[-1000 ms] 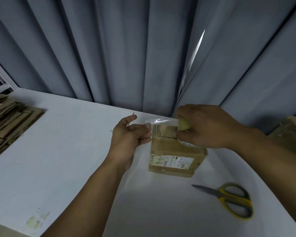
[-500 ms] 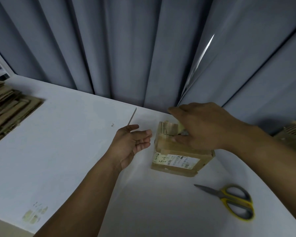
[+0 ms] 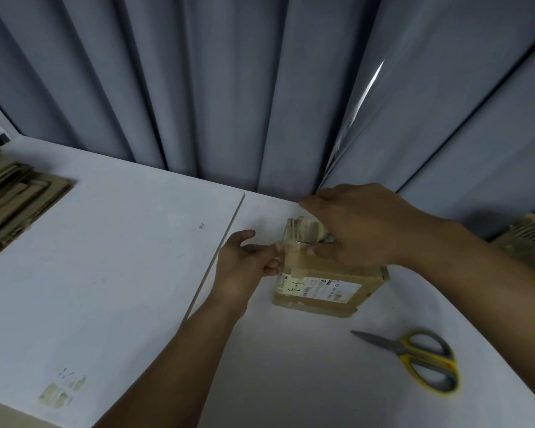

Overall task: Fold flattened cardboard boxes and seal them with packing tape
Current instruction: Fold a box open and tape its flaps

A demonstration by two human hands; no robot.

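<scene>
Head view: right hand point(image 3: 363, 227) gripped tape roll point(image 3: 321, 233) atop box point(image 3: 325, 285); flat left hand point(image 3: 246, 265) pressed its side; scissors point(image 3: 396, 346) cut probably came next.

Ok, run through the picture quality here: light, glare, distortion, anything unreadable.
Head view: dim, bluish light; a blown-out bright sliver at the curtain gap; wide-angle bending fans the curtain folds and curves the table at its right edge; the label on the box is too small to read; the right hand hides most of the tape roll.
</scene>
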